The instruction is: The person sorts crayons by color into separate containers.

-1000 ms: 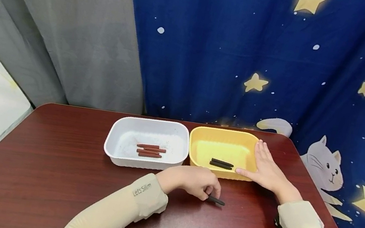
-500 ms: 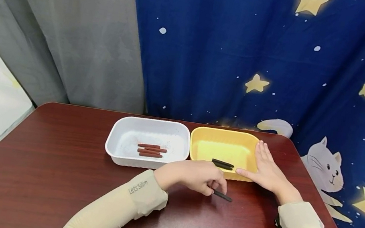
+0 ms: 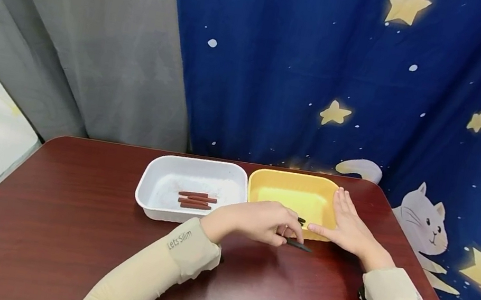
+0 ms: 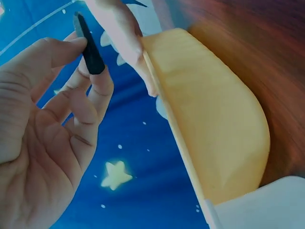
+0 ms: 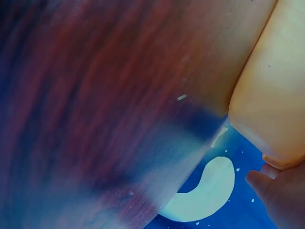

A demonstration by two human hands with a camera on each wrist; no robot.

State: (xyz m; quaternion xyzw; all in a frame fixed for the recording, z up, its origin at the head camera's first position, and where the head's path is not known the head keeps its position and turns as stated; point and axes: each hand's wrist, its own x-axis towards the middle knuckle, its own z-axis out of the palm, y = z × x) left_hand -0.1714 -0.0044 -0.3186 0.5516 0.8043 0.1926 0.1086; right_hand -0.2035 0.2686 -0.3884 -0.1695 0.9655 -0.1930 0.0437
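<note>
My left hand (image 3: pixel 265 222) pinches a black crayon (image 3: pixel 299 245) between thumb and fingers, raised just in front of the yellow plastic tub (image 3: pixel 293 178). In the left wrist view the black crayon (image 4: pixel 90 45) stands clear of the palm, held near its middle. Straight fingers of my right hand (image 3: pixel 350 227) rest along the tub's right rim, with the thumb at its front edge. More black crayons (image 3: pixel 301 221) lie inside the yellow tub, mostly hidden behind my left hand. The right wrist view shows part of the right hand (image 5: pixel 281 191) against the tub's yellow wall (image 5: pixel 271 86).
A white plastic tub (image 3: pixel 161 163) stands against the yellow one on its left. Several reddish-brown crayons (image 3: pixel 196 201) lie in it. Both tubs sit near the back edge of the dark red wooden table (image 3: pixel 80 207), before blue and grey curtains (image 3: pixel 260 67).
My left hand has lifted the black crayon off the tabletop and carried it toward the yellow tub, a little to the right. The right hand stays on that tub's rim.
</note>
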